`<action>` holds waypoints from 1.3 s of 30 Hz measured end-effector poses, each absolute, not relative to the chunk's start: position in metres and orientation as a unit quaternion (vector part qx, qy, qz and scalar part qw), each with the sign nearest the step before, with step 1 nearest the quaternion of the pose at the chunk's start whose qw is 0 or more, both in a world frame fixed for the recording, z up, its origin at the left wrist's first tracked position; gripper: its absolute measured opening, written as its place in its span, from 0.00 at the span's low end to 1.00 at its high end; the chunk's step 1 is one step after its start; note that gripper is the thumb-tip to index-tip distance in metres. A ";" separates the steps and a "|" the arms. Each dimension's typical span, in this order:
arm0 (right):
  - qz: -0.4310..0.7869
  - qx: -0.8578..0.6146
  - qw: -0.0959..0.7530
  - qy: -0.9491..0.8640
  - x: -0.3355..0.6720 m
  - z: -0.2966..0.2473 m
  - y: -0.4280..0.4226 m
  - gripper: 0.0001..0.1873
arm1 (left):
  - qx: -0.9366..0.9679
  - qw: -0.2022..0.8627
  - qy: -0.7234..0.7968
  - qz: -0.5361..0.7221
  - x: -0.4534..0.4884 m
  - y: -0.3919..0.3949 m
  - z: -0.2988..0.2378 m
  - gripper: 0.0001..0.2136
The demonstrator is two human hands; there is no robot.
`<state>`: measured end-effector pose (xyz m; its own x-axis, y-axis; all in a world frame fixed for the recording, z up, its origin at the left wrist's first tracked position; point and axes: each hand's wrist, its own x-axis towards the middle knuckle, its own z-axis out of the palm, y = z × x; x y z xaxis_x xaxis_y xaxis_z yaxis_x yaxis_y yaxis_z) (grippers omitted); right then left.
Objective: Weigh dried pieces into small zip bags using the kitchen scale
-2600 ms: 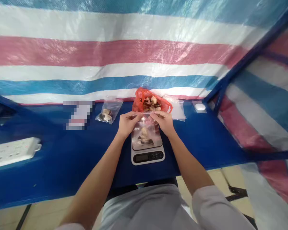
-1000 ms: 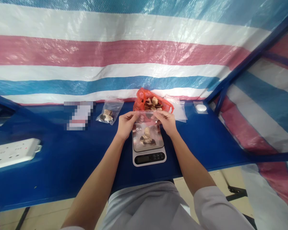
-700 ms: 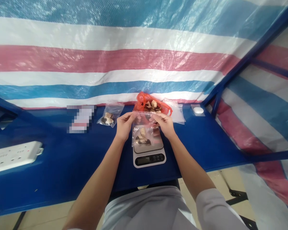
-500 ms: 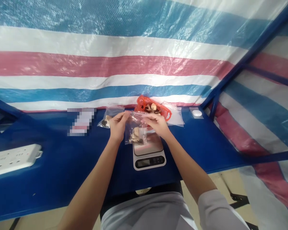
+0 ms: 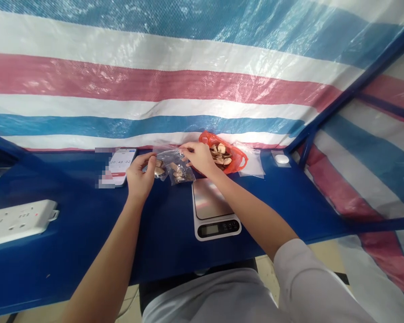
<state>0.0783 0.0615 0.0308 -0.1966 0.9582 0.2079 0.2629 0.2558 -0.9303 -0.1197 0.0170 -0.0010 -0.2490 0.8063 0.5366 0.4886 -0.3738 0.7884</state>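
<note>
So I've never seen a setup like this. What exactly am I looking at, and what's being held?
There is no machine here: these are one person's two bare hands, filmed by a single camera worn on their head, looking forward and down. The left hand and right hand pinch the top edge of a clear zip bag of mushroom pieces. On the blue table lie a digital kitchen scale with nothing on it, a red plastic bag of more pieces, a second filled zip bag, a phone showing a time, and a white power strip. A striped tarp hangs behind.
</note>
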 end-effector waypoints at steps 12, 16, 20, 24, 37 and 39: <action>0.089 -0.548 0.312 -0.771 0.081 0.045 0.046 0.23 | 0.746 0.067 0.510 0.422 -0.130 0.018 -0.017 0.14; 0.021 -0.480 0.280 -0.831 0.081 0.038 0.026 0.19 | 0.772 0.044 0.492 0.400 -0.131 0.024 -0.029 0.14; -0.003 -0.394 0.207 -0.896 0.075 0.021 0.021 0.16 | 0.770 0.019 0.508 0.386 -0.128 0.024 -0.033 0.15; -0.017 -0.371 0.153 -0.916 0.072 0.013 0.025 0.15 | 0.764 -0.010 0.530 0.367 -0.125 0.019 -0.028 0.15; 0.039 -0.340 0.124 -0.932 0.068 0.006 0.052 0.17 | 0.771 -0.020 0.518 0.369 -0.134 0.032 -0.041 0.17; 0.053 -0.343 0.128 -0.929 0.067 0.006 0.056 0.17 | 0.772 -0.021 0.516 0.370 -0.136 0.033 -0.041 0.16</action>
